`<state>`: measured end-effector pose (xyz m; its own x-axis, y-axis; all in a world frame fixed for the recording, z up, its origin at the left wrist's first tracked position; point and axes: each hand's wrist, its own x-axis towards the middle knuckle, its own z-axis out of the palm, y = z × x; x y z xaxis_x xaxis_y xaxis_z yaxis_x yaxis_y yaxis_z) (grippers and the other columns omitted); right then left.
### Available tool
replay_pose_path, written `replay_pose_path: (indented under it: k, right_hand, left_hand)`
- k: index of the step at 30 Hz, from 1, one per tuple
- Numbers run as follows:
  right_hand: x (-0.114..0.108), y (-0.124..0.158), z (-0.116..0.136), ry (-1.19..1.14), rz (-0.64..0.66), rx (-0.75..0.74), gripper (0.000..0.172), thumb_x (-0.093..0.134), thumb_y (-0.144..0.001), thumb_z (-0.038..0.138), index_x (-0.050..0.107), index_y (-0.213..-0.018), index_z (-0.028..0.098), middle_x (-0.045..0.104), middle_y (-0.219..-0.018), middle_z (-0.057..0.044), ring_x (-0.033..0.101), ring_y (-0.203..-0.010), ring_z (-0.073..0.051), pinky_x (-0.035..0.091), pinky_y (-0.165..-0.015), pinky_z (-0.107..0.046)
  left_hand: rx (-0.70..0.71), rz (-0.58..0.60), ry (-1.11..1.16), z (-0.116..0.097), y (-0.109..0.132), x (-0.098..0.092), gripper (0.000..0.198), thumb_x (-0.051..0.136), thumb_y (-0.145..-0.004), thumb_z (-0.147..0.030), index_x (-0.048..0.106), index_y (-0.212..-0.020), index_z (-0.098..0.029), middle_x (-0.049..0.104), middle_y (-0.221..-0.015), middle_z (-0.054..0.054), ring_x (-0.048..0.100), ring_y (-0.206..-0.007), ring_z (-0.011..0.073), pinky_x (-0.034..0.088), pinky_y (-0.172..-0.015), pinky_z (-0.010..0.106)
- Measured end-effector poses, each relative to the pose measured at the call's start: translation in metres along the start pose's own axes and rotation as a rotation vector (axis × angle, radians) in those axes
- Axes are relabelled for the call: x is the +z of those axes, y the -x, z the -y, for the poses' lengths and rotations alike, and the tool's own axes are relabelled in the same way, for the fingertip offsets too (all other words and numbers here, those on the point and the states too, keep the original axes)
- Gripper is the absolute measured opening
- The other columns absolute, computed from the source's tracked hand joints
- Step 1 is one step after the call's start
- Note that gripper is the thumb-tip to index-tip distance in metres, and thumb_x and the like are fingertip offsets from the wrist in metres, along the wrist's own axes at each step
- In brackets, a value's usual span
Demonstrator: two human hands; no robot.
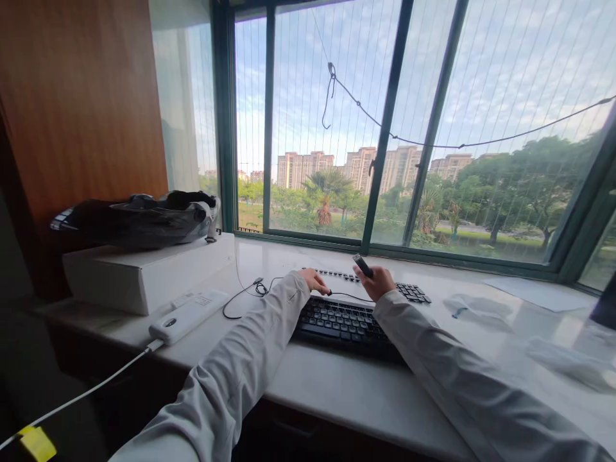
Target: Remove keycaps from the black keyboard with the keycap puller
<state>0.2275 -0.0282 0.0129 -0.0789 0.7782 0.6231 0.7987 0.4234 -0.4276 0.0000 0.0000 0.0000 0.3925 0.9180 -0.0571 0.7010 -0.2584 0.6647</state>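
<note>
My left hand (314, 281) is closed in a pinch over the far left part of a black keyboard (337, 319). At its fingertips is the dark end of a thin black cable (350, 295), which runs right toward my other hand. My right hand (381, 283) is closed around a short black stick-shaped object (363, 265) with a pale, squarish tip pointing up and left. Its exact kind I cannot make out. Behind the keyboard, loose black keycaps (414, 293) lie in rows, partly hidden by my hands.
To the left are a white power strip (187, 317), a coiled black cable (260, 289) and a white box (144, 269) with a dark plastic-wrapped bundle (139, 219) on top. Clear plastic bags (479, 309) and a white sheet (536, 294) lie right, below the window.
</note>
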Motion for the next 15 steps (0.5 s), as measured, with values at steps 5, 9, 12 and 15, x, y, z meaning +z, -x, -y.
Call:
replay_pose_path:
  k: [5, 9, 12, 15]
  right_hand:
    - [-0.045, 0.012, -0.068, 0.431, 0.137, 0.071, 0.027, 0.051, -0.078, 0.044, 0.069, -0.072, 0.026, 0.067, -0.073, -0.006, 0.06, -0.07, -0.021, 0.033, -0.057, -0.027]
    - [-0.06, 0.027, -0.11, 0.568, 0.167, 0.153, 0.026, 0.05, -0.079, 0.045, 0.071, -0.081, 0.03, 0.069, -0.087, -0.007, 0.062, -0.081, -0.024, 0.037, -0.062, -0.03]
    - [-0.06, 0.034, -0.133, 0.595, 0.176, 0.25, 0.031, 0.048, -0.079, 0.048, 0.071, -0.088, 0.029, 0.069, -0.092, -0.01, 0.062, -0.083, -0.027, 0.038, -0.063, -0.033]
    - [-0.057, 0.035, -0.143, 0.592, 0.183, 0.261, 0.032, 0.048, -0.078, 0.048, 0.072, -0.089, 0.028, 0.069, -0.092, -0.011, 0.062, -0.083, -0.028, 0.039, -0.064, -0.035]
  left_hand:
    - [0.098, 0.075, -0.043, 0.001, -0.006, 0.008, 0.038, 0.074, -0.054, -0.051, 0.075, -0.078, -0.021, 0.072, -0.074, 0.001, 0.063, -0.078, 0.0176, 0.043, -0.073, 0.023]
    - [0.138, 0.04, -0.099, -0.002, -0.007, 0.015, 0.04, 0.075, -0.053, -0.051, 0.075, -0.079, -0.021, 0.072, -0.073, 0.002, 0.064, -0.078, 0.0186, 0.044, -0.071, 0.023]
    - [0.198, 0.026, -0.099, -0.006, -0.006, 0.016, 0.041, 0.074, -0.054, -0.05, 0.075, -0.083, -0.02, 0.072, -0.077, 0.003, 0.064, -0.081, 0.019, 0.044, -0.074, 0.024]
    - [0.231, 0.018, -0.086, -0.01, -0.003, 0.015, 0.04, 0.072, -0.059, -0.05, 0.075, -0.085, -0.019, 0.072, -0.08, 0.005, 0.064, -0.083, 0.0192, 0.044, -0.078, 0.025]
